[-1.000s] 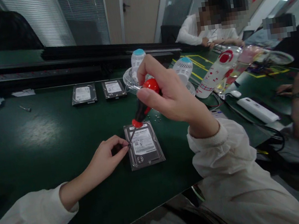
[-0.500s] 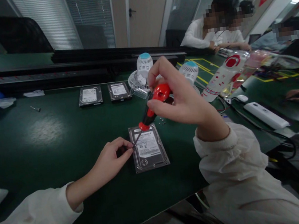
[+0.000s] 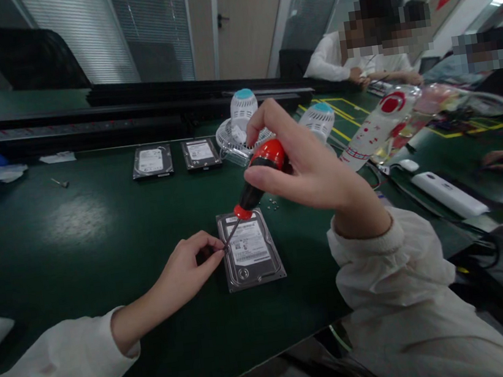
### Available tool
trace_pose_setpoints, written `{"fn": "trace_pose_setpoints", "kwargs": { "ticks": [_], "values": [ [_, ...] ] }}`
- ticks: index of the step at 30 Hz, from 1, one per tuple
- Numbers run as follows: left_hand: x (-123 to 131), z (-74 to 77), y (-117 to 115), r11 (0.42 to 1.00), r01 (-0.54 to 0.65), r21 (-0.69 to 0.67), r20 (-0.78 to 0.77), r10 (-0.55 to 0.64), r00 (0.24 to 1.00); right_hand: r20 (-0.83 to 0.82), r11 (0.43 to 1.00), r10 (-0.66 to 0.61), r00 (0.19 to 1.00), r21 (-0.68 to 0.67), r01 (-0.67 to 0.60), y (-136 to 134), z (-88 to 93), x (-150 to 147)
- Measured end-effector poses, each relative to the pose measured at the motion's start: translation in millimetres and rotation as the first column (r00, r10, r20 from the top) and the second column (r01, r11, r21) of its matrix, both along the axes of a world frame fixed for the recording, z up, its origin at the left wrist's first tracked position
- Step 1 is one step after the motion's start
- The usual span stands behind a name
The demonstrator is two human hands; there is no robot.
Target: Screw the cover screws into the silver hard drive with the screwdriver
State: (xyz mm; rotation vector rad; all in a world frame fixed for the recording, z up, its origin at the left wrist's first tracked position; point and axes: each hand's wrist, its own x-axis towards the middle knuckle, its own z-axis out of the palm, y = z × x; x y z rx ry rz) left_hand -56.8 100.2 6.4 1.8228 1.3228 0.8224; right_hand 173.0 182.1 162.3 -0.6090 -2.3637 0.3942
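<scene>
A hard drive (image 3: 255, 268) lies label up on the dark green table in front of me. My right hand (image 3: 302, 166) grips the red and black handle of a screwdriver (image 3: 252, 193) above the drive's far side. The shaft slants down to the left, its tip at the drive's left edge. There my left hand (image 3: 191, 261) has thumb and forefinger pinched round the tip of the screwdriver; whether a screw is between them is too small to tell. Several small screws (image 3: 273, 204) lie just beyond the drive's far right corner.
Two more hard drives, one (image 3: 152, 161) left and one (image 3: 200, 153) right, lie farther back. White fans (image 3: 244, 112), a patterned bottle (image 3: 374, 132) and a white power bank (image 3: 449, 193) stand or lie at the right. Co-workers sit beyond and at the right.
The screwdriver handle has turned in my right hand, and the fingers have shifted slightly round it. My left hand and the hard drive have stayed in place.
</scene>
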Motion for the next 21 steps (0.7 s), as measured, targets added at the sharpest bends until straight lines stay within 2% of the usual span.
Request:
{"fn": "trace_pose_setpoints", "kwargs": {
  "ticks": [3,6,8,13,18,21],
  "values": [
    [-1.4,-2.2,-0.3,1.000,0.002,0.004,-0.020,-0.002,1.000,0.003,0.999,-0.044,0.999,0.002,0.044,-1.0,1.1,0.3],
    [-3.2,-5.1,-0.6,1.000,0.001,-0.001,-0.030,-0.001,1.000,-0.011,0.998,0.060,0.998,-0.022,-0.060,-1.8,1.7,1.2],
    [-4.0,-6.1,-0.5,1.000,0.007,-0.015,-0.028,-0.008,1.000,-0.001,0.997,0.077,0.997,0.009,-0.077,-2.4,1.6,0.9],
    [-3.2,-2.6,-0.3,1.000,0.011,-0.009,-0.034,-0.011,0.999,0.041,0.993,-0.108,0.993,0.042,0.107,-4.3,1.3,-0.9],
    [-2.1,0.4,-0.4,1.000,0.020,-0.021,-0.015,-0.020,1.000,0.022,0.999,0.046,0.999,0.021,-0.047,-5.4,2.7,1.3],
    [-2.4,-1.3,-0.3,1.000,0.017,-0.012,-0.017,-0.017,1.000,0.039,0.999,-0.017,0.999,0.027,0.016,-5.2,2.8,1.6]
  ]
}}
